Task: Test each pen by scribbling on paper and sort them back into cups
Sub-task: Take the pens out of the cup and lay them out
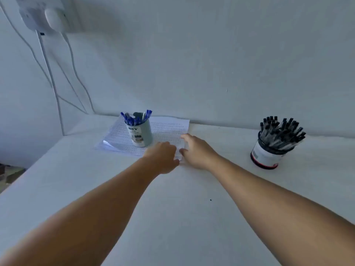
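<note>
Both of your hands are reaching to the near right corner of the paper (169, 129). Your left hand (163, 156) is lying knuckles-up over the near edge; its fingers are curling under and out of sight, so I cannot tell whether that grip is pinching the sheet or only resting on it. Your right hand (196, 152) is sitting just beside it, fingers spread and fairly straight on the sheet, thumb toward the left hand; that grip is apart, pressing rather than clamping. My reading: you are taking hold of the paper to draw it nearer for scribbling.

Just beyond your left grip, the grey cup (141, 134) of blue pens (134, 119) is standing upright on the paper itself. It is probably weighting the sheet, so a pull risks dragging or tipping it.

Well off to the outside of your right grip, the white cup (266, 155) packed with black pens (281, 131) is standing on the bare bench (172, 208), apart from the paper.

No pen is in either grip; testing is not yet under way.
</note>
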### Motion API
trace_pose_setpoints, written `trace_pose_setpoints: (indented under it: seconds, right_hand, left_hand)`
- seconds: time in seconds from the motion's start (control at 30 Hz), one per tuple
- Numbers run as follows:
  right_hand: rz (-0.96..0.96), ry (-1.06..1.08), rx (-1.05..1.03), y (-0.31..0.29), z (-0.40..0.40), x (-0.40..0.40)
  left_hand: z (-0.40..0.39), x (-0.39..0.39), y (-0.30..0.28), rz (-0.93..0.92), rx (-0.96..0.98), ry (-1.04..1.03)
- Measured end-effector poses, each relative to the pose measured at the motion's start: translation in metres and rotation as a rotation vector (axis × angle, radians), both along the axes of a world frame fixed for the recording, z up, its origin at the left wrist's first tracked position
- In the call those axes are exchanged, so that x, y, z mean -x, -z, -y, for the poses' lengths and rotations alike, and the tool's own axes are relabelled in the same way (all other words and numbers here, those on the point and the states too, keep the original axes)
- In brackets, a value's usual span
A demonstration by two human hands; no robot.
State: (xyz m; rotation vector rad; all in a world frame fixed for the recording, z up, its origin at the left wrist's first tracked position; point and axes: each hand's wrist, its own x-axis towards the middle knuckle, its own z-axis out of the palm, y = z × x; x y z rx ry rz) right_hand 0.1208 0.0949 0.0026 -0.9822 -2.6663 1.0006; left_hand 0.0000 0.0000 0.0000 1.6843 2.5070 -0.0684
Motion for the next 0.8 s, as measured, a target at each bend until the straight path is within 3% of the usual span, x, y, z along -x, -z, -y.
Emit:
trace_pose_setpoints:
  seconds: [0.23,0.37,0.53,0.67,0.8]
  right_hand:
    - [-0.157,-0.024,-0.212,0.061,0.013,0.003]
    - [-0.285,0.119,-0.211,0.066,0.016,0.004]
    - [-0.216,0.029,-0.335,0.065,0.022,0.009]
    - [-0.155,0.005,-0.512,0.072,0.032,0.007]
    - [-0.249,-0.024,-0.615,0.079,0.043,0.0]
  left_hand:
    - [0.02,-0.016,0.018,-0.002,-0.211,-0.005]
    - [0.043,-0.024,0.02,0.04,-0.268,0.013]
    - [0.076,-0.035,0.024,0.065,-0.272,0.023]
    - [0.137,-0.078,0.024,0.101,-0.57,0.025]
    - [0.186,-0.129,0.029,0.161,-0.66,0.21]
